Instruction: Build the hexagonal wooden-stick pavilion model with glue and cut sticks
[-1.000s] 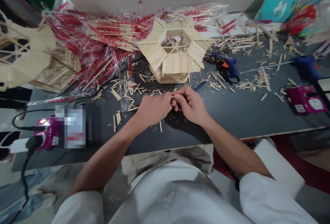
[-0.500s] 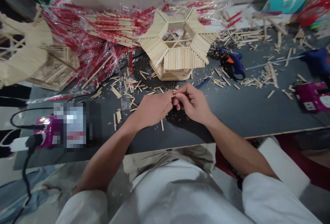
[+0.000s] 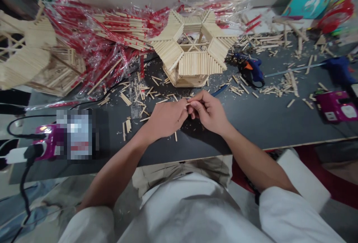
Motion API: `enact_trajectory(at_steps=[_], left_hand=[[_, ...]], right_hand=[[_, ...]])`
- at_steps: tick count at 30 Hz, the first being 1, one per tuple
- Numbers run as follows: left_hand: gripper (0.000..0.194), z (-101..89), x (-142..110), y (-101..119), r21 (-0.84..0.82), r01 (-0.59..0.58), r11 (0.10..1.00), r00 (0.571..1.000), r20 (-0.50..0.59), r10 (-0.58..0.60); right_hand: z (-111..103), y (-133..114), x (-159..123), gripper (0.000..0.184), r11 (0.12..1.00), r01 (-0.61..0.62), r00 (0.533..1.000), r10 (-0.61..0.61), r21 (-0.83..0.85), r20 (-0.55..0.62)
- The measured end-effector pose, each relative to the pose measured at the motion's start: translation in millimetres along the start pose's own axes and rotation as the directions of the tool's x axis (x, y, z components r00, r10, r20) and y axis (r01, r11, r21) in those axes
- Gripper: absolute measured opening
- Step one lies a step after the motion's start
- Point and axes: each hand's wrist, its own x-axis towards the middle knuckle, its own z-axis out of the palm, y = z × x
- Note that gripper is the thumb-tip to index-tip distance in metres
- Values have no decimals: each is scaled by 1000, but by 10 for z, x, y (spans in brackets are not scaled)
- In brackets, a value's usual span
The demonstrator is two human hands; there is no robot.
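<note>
My left hand (image 3: 167,119) and my right hand (image 3: 211,111) meet over the dark tabletop, fingertips pinched together. Between them shows the end of a short wooden stick (image 3: 188,103), gripped from both sides; most of it is hidden by the fingers. Just beyond my hands stands a six-sided model (image 3: 193,64) built of glued wooden sticks, with a flared, star-shaped top open in the middle. A blue strip (image 3: 219,90) lies on the table behind my right hand. One loose stick (image 3: 176,136) rests below my left hand.
Red-wrapped stick bundles in clear plastic (image 3: 117,30) fill the back left, near a second stick model (image 3: 30,56). Glue guns (image 3: 250,69) and cut sticks lie to the right. Purple power blocks (image 3: 335,106) sit at both ends, with cables at the left. A clear ruler (image 3: 135,109) lies left of centre.
The camera view has shifted slightly. Both hands stay pinched at the stick in almost the same place; the models and tools have not moved on the table.
</note>
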Motion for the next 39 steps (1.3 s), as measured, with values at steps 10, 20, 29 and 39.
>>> enact_trajectory(at_steps=[10,20,29,39], left_hand=[[45,200,-13,-226,-35,-45,998,999,-23,44],[49,90,-46,-243,-312,-30,950,995,-95,1],[47,68,-78,-196,-537,-76,840,991,-135,3],[41,-12,-110,-119,-681,-83,728,992,-126,-5]], right_hand=[[-319,-183,27,33,980,-31,996,47,-197,79],[-1122,-14,-339,118,481,264,906,174,-836,386],[-1029,-157,-307,76,300,349,887,201,-888,416],[-1042,-288,-562,51,627,-130,909,384,-768,161]])
